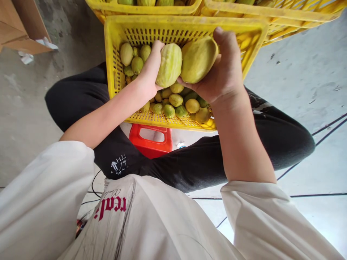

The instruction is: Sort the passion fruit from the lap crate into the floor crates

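Observation:
My left hand (pixel 150 70) is closed round a pale yellow-green fruit (pixel 169 65), held over a yellow plastic crate (pixel 114 54). Right beside it, my right hand (pixel 222 68) grips a second, larger yellow-green fruit (pixel 198 59); the two fruits touch. Below both hands the crate holds several small green and yellow fruits (pixel 176 100). The crate rests across my knees in black trousers (pixel 78 97).
More yellow crates (pixel 244 9) with fruit stand behind the near one. A red plastic stool (pixel 150 139) shows between my legs. A brown cardboard box (pixel 18 25) sits at the far left on the grey concrete floor. Thin black cables (pixel 325 128) cross the floor at right.

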`<state>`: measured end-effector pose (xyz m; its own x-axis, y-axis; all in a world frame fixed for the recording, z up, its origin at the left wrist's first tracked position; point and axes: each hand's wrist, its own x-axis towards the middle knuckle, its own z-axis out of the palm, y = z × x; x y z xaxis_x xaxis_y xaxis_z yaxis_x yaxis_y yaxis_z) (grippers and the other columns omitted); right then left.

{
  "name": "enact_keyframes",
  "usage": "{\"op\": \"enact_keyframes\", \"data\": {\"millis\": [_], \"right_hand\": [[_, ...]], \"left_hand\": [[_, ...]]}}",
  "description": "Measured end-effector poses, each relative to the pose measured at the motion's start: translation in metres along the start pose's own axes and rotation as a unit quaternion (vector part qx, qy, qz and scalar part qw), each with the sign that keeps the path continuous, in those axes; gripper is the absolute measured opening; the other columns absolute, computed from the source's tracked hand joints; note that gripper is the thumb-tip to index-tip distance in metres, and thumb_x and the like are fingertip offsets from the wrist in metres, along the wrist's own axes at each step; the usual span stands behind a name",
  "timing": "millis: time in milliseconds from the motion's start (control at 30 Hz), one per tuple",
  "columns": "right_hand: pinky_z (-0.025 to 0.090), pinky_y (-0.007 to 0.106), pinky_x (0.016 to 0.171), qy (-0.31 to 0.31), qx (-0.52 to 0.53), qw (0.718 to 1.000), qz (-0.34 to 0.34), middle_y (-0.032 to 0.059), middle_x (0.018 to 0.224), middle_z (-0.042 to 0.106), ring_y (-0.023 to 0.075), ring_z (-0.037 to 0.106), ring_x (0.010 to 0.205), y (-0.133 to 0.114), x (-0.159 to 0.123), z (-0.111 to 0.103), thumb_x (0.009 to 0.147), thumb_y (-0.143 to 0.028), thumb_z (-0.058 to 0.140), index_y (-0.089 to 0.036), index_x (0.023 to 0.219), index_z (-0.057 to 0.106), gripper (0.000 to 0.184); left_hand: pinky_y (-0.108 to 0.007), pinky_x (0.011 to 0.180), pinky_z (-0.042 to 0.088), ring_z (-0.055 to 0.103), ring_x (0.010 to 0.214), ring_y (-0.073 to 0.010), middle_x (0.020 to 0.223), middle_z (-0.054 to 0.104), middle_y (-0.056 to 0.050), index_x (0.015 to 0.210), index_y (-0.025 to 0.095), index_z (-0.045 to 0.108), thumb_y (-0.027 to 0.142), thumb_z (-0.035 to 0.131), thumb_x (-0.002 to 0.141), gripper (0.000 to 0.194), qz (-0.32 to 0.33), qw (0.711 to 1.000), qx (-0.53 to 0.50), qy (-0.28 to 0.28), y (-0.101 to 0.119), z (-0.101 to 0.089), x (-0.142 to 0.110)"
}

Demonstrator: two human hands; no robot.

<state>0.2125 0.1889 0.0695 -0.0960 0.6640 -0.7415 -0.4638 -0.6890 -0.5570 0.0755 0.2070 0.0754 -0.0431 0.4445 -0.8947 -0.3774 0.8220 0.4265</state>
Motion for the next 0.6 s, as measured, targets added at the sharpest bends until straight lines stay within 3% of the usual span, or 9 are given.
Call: {"op": "enact_keyframes", "data": {"millis": [100,233,367,467,600], "right_hand": [[0.058,0.045,0.079,-0.044,0.014,0.999,-0.011,0.0013,0.117,0.08,0.0336,0.066,0.119,-0.002,-0.005,-0.001,0.086,-0.048,0.048,-0.039,0.085,0.063,0.018],[0.058,0.05,0.08,-0.054,0.019,0.998,-0.023,0.0036,0.108,0.08,0.0382,0.065,0.114,-0.006,-0.007,0.002,0.074,-0.045,0.053,-0.038,0.079,0.062,0.012],[0.059,0.051,0.086,-0.028,0.005,0.999,-0.027,0.0022,0.097,0.079,0.0369,0.067,0.116,-0.007,-0.004,0.008,0.088,-0.041,0.051,-0.039,0.083,0.061,0.012],[0.061,0.048,0.093,-0.038,0.021,0.997,-0.058,-0.0018,0.099,0.081,0.0326,0.067,0.121,-0.002,0.004,0.005,0.099,-0.041,0.056,-0.04,0.096,0.065,0.01],[0.063,0.051,0.093,-0.052,-0.011,0.997,-0.059,-0.0048,0.109,0.082,0.0333,0.069,0.122,0.005,0.012,-0.009,0.09,-0.046,0.075,-0.04,0.095,0.069,0.009]], "left_hand": [[-0.037,0.102,0.056,0.065,0.127,-0.0222,0.068,0.064,-0.001,0.076,0.033,0.053,0.05,0.058,0.109,0.037,0.015,0.999,-0.027,-0.032,-0.001,-0.003,0.008],[-0.04,0.1,0.059,0.066,0.126,-0.0255,0.077,0.069,-0.003,0.077,0.031,0.057,0.067,0.066,0.105,0.046,0.04,0.999,0.001,-0.035,-0.001,-0.006,0.013],[-0.041,0.102,0.063,0.074,0.122,-0.0247,0.098,0.08,-0.002,0.092,0.027,0.071,0.058,0.087,0.094,0.034,0.079,0.993,0.055,-0.073,-0.004,-0.009,0.01],[-0.038,0.103,0.065,0.078,0.125,-0.0258,0.1,0.084,0.0,0.088,0.033,0.075,0.058,0.087,0.091,0.028,0.126,0.984,0.083,-0.097,-0.011,-0.009,0.007],[-0.038,0.099,0.067,0.08,0.12,-0.0256,0.084,0.08,0.004,0.073,0.035,0.07,0.062,0.081,0.094,0.036,0.145,0.985,0.071,-0.063,-0.018,-0.005,0.007]]}}
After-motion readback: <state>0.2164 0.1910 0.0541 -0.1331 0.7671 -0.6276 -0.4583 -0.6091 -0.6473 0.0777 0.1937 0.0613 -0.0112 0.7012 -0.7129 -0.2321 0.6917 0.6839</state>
